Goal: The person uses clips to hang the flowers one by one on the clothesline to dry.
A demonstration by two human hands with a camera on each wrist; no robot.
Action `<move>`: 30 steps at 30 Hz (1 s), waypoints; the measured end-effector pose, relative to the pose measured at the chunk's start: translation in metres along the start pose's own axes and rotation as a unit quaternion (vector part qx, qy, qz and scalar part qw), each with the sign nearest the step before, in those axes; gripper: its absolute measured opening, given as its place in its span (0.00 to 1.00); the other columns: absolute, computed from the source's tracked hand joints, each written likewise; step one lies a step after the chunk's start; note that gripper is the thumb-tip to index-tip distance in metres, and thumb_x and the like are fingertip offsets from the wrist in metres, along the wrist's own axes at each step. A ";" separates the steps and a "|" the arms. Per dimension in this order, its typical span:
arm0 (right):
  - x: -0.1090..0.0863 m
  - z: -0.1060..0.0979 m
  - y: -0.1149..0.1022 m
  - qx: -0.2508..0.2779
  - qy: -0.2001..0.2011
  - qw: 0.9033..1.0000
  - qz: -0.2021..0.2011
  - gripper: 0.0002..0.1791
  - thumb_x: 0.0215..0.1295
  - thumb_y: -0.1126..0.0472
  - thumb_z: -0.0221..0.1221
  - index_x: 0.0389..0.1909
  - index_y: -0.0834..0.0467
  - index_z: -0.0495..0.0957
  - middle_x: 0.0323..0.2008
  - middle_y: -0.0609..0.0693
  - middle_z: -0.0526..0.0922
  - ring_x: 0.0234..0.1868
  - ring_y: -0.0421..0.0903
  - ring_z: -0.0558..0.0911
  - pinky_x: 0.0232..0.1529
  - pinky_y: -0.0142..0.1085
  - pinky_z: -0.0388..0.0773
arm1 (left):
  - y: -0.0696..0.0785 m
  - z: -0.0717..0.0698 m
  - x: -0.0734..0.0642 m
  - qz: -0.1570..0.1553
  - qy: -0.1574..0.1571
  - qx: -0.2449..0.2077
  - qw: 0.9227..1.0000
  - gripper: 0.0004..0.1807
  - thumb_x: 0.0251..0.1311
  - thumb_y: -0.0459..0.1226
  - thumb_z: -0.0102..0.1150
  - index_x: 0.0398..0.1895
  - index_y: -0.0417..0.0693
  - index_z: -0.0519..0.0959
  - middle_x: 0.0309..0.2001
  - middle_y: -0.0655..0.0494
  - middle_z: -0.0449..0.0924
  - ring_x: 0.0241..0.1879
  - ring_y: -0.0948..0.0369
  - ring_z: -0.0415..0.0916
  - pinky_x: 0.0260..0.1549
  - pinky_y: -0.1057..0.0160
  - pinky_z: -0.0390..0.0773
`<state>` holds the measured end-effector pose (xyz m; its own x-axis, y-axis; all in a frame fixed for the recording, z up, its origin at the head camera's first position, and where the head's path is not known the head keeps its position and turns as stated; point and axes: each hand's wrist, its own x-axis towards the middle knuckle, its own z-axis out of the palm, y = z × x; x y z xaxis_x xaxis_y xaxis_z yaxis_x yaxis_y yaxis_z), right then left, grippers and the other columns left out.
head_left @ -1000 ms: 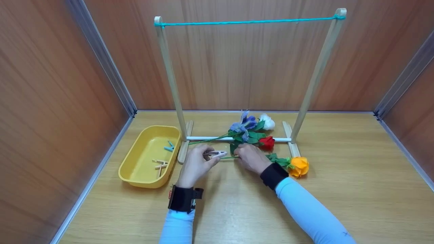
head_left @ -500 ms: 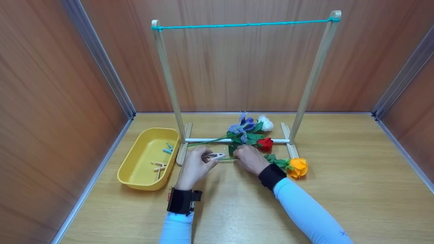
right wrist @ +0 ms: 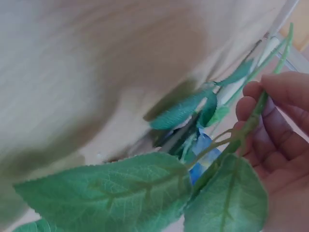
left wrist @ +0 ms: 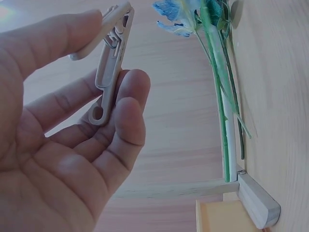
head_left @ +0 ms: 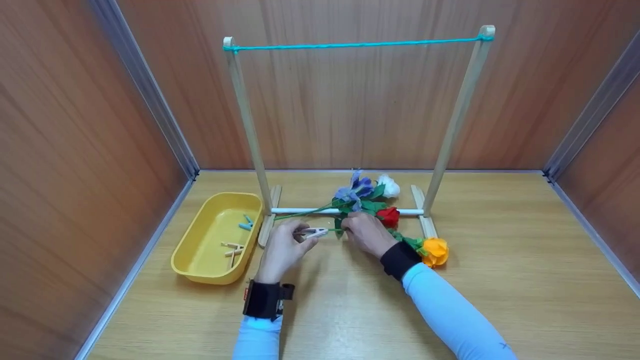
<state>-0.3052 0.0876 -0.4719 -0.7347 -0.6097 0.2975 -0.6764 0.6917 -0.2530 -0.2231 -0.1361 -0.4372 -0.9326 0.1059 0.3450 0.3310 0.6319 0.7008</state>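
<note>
My left hand (head_left: 287, 248) pinches a pale clothespin (left wrist: 110, 65) between thumb and fingers, its handles squeezed by the thumb on one side and the fingertips on the other. My right hand (head_left: 369, 233) pinches the green stem (right wrist: 258, 104) of the orange flower (head_left: 434, 251), whose bloom hangs out to the right past the wrist. The stem's end points left at the clothespin's tip in the head view. Just behind the right hand lie a red flower (head_left: 388, 217), a blue-purple flower (head_left: 354, 191) and a white flower (head_left: 388, 186), their stems running left.
A yellow tray (head_left: 187, 250) at the left holds a blue clothespin (head_left: 246, 223) and several pale ones (head_left: 233, 249). Behind the hands stands a wooden frame, its left post (head_left: 248, 120) and right post (head_left: 457, 120) joined by a turquoise string (head_left: 350, 45) on top and a white rod below.
The orange flower's stem has shifted slightly left, its end now overlapping the clothespin's tip. The head view has tilted up a little. Both hands keep their hold.
</note>
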 end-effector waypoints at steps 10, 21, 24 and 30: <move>0.012 -0.022 -0.004 0.036 0.066 0.997 -0.031 0.03 0.66 0.71 0.65 0.38 0.65 0.86 0.34 0.55 0.84 0.35 0.50 0.81 0.42 0.43 0.86 | 0.012 -0.016 0.013 0.006 0.001 0.021 1.000 0.11 0.59 0.33 0.74 0.43 0.40 0.86 0.39 0.48 0.83 0.37 0.51 0.80 0.36 0.58 0.81; 0.041 -0.041 -0.009 0.086 0.124 0.987 -0.051 0.05 0.67 0.72 0.62 0.38 0.64 0.86 0.36 0.57 0.87 0.39 0.51 0.85 0.42 0.44 0.85 | 0.032 -0.054 0.054 0.068 0.006 0.096 0.993 0.10 0.56 0.32 0.75 0.39 0.37 0.86 0.37 0.46 0.82 0.36 0.52 0.78 0.34 0.57 0.80; 0.048 -0.049 -0.008 0.110 0.123 0.986 -0.029 0.06 0.68 0.72 0.61 0.40 0.64 0.86 0.38 0.58 0.88 0.40 0.51 0.86 0.44 0.45 0.85 | 0.040 -0.059 0.066 0.080 -0.002 0.103 0.991 0.10 0.58 0.33 0.74 0.39 0.36 0.85 0.38 0.44 0.82 0.38 0.50 0.80 0.36 0.55 0.82; 0.061 -0.065 -0.005 0.175 0.120 0.977 0.020 0.08 0.72 0.71 0.59 0.46 0.63 0.85 0.41 0.58 0.86 0.39 0.51 0.83 0.47 0.44 0.86 | 0.055 -0.070 0.092 0.091 0.002 0.122 0.988 0.11 0.60 0.34 0.73 0.41 0.35 0.84 0.38 0.44 0.81 0.39 0.50 0.79 0.38 0.55 0.82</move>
<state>-0.3432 0.0717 -0.3924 -0.7565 -0.4464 0.4779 -0.6540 0.5127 -0.5563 -0.2802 -0.1457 -0.3230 -0.8606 0.2321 0.4532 0.4475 0.7695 0.4557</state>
